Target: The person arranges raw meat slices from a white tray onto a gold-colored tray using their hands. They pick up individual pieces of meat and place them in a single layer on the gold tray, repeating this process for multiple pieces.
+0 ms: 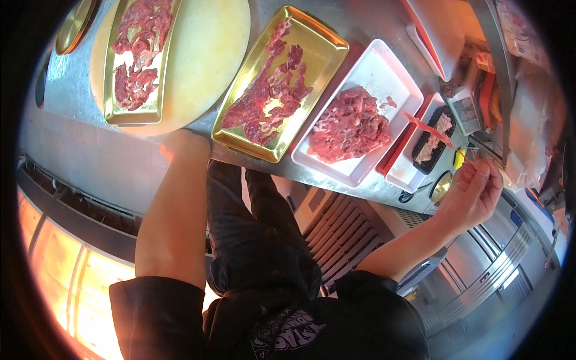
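My right hand (pixel 479 186) is raised at the right, its fingertips pinching the thin end of a long strip of raw red meat (pixel 427 128). Whether that thin end is a stick or meat is unclear. The strip hangs across a black tray of pale meat (pixel 434 137). Left of it, a white tray (pixel 382 56) holds a heap of raw red meat (pixel 348 126). My left hand (pixel 184 139) is at the counter's front edge, by the round cutting board (pixel 202 58); its fingers are mostly hidden. Meat pieces (pixel 270 99) lie in a gold tray (pixel 321 45) between the hands.
Another gold tray (pixel 109 90) with meat pieces sits on the board. A small round gold dish (pixel 442 185) stands near the right hand. The metal counter (pixel 67 96) ends just before my body. Glowing orange panels (pixel 99 288) are at lower left; a shelf post (pixel 508 90) rises at right.
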The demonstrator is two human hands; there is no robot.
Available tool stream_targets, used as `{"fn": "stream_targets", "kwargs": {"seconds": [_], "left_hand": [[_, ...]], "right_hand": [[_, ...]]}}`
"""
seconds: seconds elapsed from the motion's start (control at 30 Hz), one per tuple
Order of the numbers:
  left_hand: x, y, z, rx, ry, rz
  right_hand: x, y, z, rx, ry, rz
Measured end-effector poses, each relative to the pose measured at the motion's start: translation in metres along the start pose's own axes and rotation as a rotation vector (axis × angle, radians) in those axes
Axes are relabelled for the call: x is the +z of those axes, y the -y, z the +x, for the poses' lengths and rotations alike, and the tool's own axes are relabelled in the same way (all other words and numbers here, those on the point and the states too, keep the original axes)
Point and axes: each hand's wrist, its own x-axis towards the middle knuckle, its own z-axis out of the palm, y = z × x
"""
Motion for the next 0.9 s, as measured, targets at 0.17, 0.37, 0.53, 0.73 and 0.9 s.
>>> {"fn": "stream_targets", "kwargs": {"seconds": [0.17,0.37,0.53,0.73,0.9], "left_hand": [[0.006,-0.005,0.002,-0.124,-0.097,-0.079],[0.004,0.011,0.018,0.145,-0.009,0.231],[0.001,0.007,0.011,0.117,-0.028,0.12],[-0.002,-0.004,-0.014,-0.088,-0.101,-0.447],[-0.006,-0.02,-0.048,-0.153,-0.179,-0.668]], "right_hand": [[0.01,0.013,0.015,-0.059,0.049,0.083],[0.053,0.018,0.023,-0.14,0.084,0.059],[0.111,0.007,0.019,-0.189,0.226,-0.095],[0.181,-0.051,0.018,-0.132,0.789,-0.338],[0.214,-0.097,-0.003,-0.312,1.099,-0.475]]}}
